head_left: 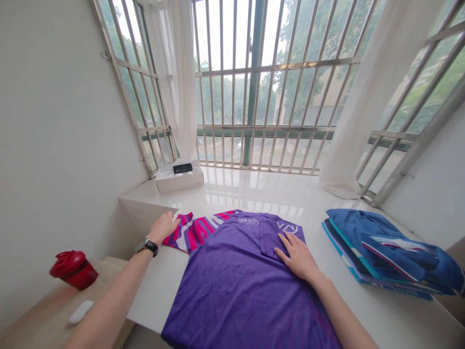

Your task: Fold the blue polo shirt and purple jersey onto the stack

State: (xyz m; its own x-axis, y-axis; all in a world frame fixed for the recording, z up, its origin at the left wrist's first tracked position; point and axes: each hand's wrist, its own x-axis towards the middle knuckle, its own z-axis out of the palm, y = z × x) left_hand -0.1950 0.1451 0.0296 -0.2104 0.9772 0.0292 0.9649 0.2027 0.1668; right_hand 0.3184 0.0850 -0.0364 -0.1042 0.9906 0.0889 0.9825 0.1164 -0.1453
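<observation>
Purple shirt (236, 286) fabric lay nearest, spread beneath both outstretched arms. The right hand (298, 257) rested flat on it, fingers slightly parted, gripping nothing. The left hand (164, 228), half curled, touched the striped sleeve (203, 230), though whether it pinched was unclear. Folded clothes (385, 247) sat right of the right hand; beyond the left, a white box (180, 183) with a black phone (182, 168) atop; left of it, a lidded red cup (78, 272).

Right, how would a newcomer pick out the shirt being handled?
Below the barred window is a white ledge. On it, the left hand and right hand touch a spread purple shirt. Unlike the folded blue stack to the right, it has a pink-striped sleeve.
</observation>
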